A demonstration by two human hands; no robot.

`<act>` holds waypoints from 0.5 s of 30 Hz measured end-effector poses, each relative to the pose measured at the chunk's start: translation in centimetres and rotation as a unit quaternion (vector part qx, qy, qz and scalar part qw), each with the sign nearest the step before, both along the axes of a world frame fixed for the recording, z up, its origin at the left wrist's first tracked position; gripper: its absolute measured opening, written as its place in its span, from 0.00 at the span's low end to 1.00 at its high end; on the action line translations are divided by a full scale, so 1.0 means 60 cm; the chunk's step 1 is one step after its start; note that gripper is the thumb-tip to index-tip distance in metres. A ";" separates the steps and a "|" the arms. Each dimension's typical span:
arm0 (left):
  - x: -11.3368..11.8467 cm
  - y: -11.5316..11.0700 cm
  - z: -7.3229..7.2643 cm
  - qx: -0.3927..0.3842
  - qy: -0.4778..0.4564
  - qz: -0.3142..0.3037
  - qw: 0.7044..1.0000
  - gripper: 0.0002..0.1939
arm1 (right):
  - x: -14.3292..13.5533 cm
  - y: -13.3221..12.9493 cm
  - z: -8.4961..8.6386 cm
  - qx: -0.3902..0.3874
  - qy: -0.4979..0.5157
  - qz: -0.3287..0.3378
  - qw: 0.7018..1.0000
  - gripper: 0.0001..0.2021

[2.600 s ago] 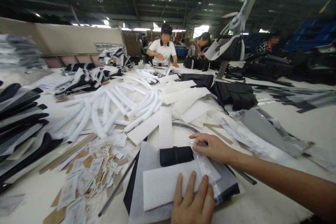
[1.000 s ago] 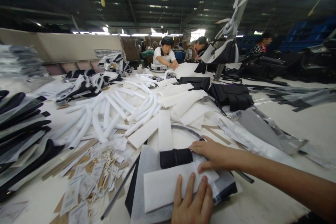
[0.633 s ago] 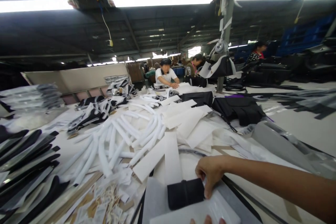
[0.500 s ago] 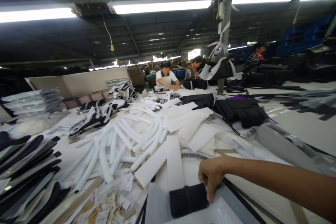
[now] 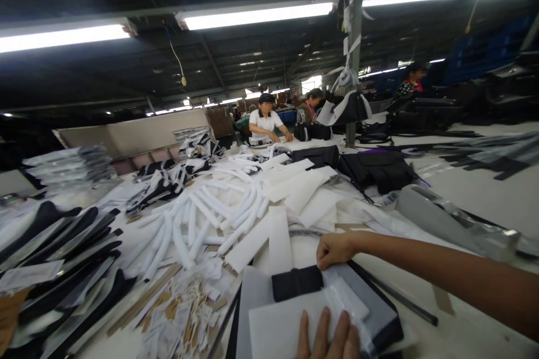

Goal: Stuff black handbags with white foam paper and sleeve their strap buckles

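Observation:
My right hand (image 5: 334, 251) comes in from the right, its fingers curled together at the upper right corner of a small black piece (image 5: 297, 283); what the fingertips hold, if anything, is hidden. My left hand (image 5: 328, 339) shows only its fingers at the bottom edge, spread flat on a white sheet (image 5: 273, 322). That sheet overlaps the lower edge of the black piece. Both lie on a grey panel with black edges (image 5: 374, 305), partly covered by clear plastic.
White tubes (image 5: 202, 207) and white strips (image 5: 280, 241) heap up ahead. Black-edged pieces (image 5: 63, 258) stack at left, beside tags with strings (image 5: 181, 303). Black bags (image 5: 379, 171) lie farther back. A person in white (image 5: 265, 120) works across the table; a post (image 5: 356, 28) rises behind.
My left hand's fingers have come into view on the white sheet, which now covers more of the black piece's lower part. My right hand's thumb has drawn in.

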State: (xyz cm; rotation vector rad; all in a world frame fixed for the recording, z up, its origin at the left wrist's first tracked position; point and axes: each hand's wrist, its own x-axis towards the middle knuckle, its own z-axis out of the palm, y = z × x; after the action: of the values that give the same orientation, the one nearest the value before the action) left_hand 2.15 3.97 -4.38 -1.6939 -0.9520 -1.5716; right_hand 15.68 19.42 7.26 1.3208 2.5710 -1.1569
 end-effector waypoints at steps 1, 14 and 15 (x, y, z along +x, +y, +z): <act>-0.010 -0.011 0.014 -0.018 0.008 -0.011 1.000 0.16 | 0.005 -0.016 0.002 0.032 0.014 -0.010 0.999 0.11; -0.104 -0.084 0.093 -0.298 0.350 -0.021 0.888 0.22 | 0.056 -0.285 -0.099 0.457 0.083 0.068 0.883 0.40; -0.121 -0.085 0.099 -0.304 0.367 -0.023 0.879 0.23 | 0.056 -0.283 -0.101 0.469 0.084 0.074 0.876 0.40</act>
State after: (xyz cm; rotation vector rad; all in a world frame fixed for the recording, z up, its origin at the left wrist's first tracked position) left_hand -5.09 -1.16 1.57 -2.4815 -1.0288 -0.5193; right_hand 19.02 2.42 1.19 1.0574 3.4426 0.0983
